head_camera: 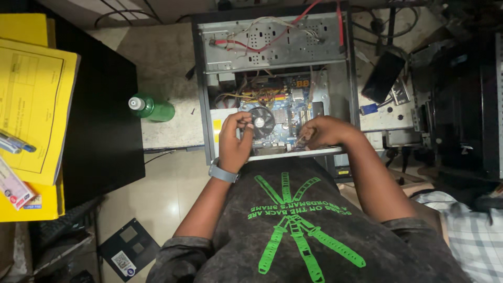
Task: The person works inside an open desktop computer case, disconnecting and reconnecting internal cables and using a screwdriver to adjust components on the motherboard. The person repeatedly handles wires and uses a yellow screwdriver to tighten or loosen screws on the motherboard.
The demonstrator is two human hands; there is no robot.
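Motherboard (283, 118) (case open); hands touching.

Short-sleeved dark grey washed T-shirt (293, 236) — bright green strap-like graphic and lettering across the front — plus a grey wristwatch (222, 173) on the left wrist.

Right hand's (322, 131) fingertips hidden inside computer case (272, 78), checked sleeve (471, 230) cut off
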